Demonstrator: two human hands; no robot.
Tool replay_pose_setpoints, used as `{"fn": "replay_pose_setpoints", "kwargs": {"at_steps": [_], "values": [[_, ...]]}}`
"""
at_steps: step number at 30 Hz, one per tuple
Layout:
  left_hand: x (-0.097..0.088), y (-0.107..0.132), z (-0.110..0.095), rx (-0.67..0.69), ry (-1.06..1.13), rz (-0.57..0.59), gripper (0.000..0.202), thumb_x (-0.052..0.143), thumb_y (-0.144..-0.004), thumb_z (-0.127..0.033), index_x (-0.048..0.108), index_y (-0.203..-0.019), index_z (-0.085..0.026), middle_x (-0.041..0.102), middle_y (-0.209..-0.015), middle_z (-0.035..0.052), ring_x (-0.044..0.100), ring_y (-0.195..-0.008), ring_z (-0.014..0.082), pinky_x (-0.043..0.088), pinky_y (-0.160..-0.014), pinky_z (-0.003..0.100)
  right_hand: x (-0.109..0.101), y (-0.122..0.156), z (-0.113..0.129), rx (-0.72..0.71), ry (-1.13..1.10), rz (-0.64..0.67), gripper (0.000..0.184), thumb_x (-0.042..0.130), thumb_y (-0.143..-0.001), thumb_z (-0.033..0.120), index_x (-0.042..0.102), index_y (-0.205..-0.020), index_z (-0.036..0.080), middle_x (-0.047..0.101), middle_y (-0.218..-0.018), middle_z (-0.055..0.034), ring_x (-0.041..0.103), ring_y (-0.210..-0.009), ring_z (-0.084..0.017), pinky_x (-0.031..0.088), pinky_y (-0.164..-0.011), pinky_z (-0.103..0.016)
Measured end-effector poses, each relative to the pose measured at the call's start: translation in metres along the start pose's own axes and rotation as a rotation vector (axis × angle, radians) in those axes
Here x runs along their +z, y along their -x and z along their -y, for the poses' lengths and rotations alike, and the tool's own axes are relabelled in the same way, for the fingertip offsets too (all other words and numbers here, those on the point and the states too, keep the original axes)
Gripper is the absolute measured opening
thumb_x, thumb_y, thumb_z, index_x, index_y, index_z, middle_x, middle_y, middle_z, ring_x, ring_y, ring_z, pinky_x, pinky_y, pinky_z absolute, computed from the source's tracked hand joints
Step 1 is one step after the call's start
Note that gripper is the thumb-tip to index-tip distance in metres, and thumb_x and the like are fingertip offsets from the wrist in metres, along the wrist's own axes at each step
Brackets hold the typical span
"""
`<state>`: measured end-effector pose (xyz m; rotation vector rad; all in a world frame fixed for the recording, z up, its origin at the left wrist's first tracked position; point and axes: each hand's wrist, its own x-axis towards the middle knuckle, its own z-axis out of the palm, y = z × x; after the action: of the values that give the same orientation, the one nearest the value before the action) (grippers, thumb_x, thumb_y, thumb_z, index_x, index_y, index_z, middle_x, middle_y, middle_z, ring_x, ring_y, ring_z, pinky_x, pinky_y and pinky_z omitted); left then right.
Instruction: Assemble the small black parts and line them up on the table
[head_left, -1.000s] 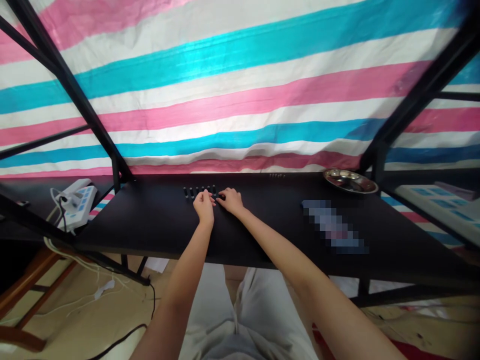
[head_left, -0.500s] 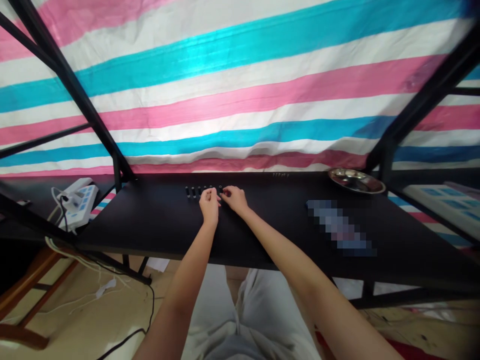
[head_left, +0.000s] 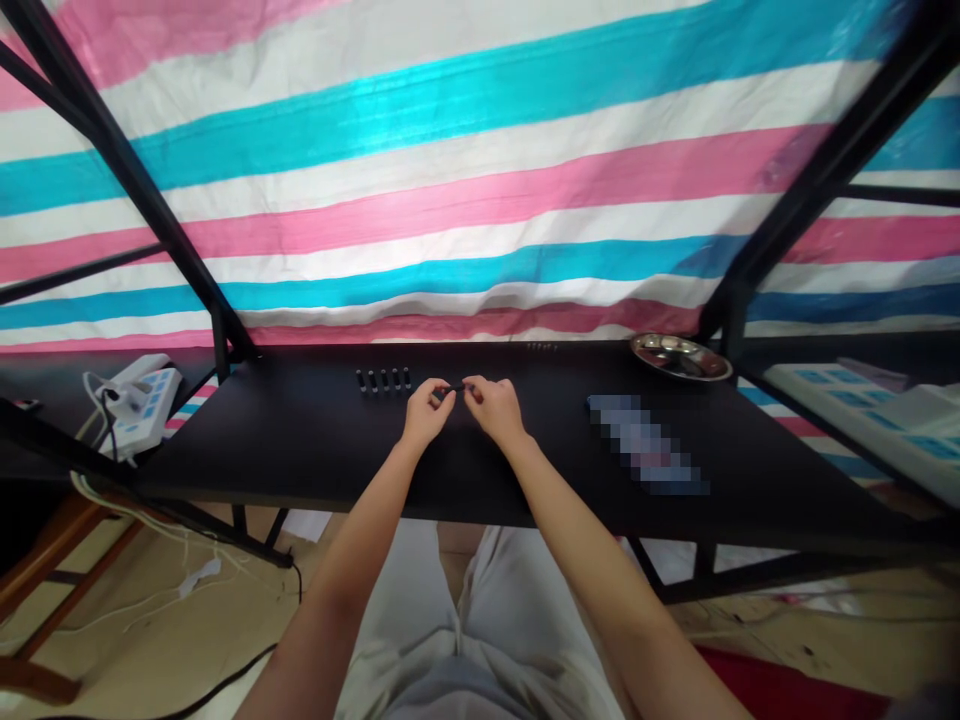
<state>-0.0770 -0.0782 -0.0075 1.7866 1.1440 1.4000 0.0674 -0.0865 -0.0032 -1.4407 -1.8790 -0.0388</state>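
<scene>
Pinching small dark cylinder (head_left: pixel 456 388) mid-frame between two hands: left hand (head_left: pixel 424 412) fingertips closed on left end, right hand (head_left: pixel 495 410) fingertips on right end. Five similar cylinders (head_left: pixel 384 380) in row on black table (head_left: pixel 277 440), left of left hand. Tiny pieces (head_left: pixel 541 347) near far edge, right of centre. Shiny metal plate (head_left: pixel 679 366) farther right; pixelated item (head_left: pixel 643 445) below it.

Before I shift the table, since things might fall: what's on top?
Five black cylinders, tiny pieces, a metal plate and a blurred item. Left hand and right hand hold a dark piece; anything beneath the hands is covered.
</scene>
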Motion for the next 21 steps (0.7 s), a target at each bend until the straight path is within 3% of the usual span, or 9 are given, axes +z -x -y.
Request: {"fn": "replay_pose_setpoints", "kwargs": {"at_steps": [6,9,13,21], "values": [[0.0001,0.0008,0.0009,0.036,-0.012,0.019,0.019,0.057,-0.073,-0.031,0.062,-0.087,-0.019,0.058,-0.08,0.0013,0.042,-0.049,0.0049,0.038,-0.051,0.018,0.0,0.0016,-0.0063,0.229,-0.202,-0.143,0.034,0.033,-0.087,0.036,0.056,-0.104,0.017,0.063,-0.077,-0.0048,0.056,-0.069,-0.017,0.036,-0.07,-0.028],[-0.0006,-0.0002,0.0035,0.054,-0.019,0.027,0.021,0.057,-0.074,-0.031,0.062,-0.09,-0.019,0.058,-0.082,0.0023,0.044,-0.049,0.0052,0.039,-0.051,0.019,-0.001,0.0022,-0.006,0.322,-0.293,-0.138,0.041,0.022,-0.09,0.042,0.056,-0.088,0.019,0.061,-0.073,-0.0042,0.055,-0.066,-0.016,0.037,-0.065,-0.026],[-0.0011,-0.0004,0.0061,0.069,-0.019,0.048,0.021,0.057,-0.074,-0.032,0.063,-0.09,-0.019,0.057,-0.082,0.0025,0.044,-0.049,0.0053,0.04,-0.052,0.019,0.0009,0.0034,-0.0041,0.287,-0.274,0.002,0.042,0.024,-0.088,0.048,0.048,-0.067,0.021,0.054,-0.06,-0.001,0.048,-0.055,-0.015,0.033,-0.057,-0.025],[-0.0004,0.001,0.0048,0.064,-0.013,0.074,0.02,0.059,-0.074,-0.032,0.065,-0.089,-0.02,0.057,-0.079,0.0018,0.044,-0.051,0.0058,0.04,-0.053,0.019,0.0009,0.0032,-0.0017,0.252,-0.268,0.013,0.038,0.024,-0.089,0.045,0.04,-0.063,0.022,0.048,-0.056,0.0007,0.042,-0.053,-0.013,0.031,-0.054,-0.024]]}}
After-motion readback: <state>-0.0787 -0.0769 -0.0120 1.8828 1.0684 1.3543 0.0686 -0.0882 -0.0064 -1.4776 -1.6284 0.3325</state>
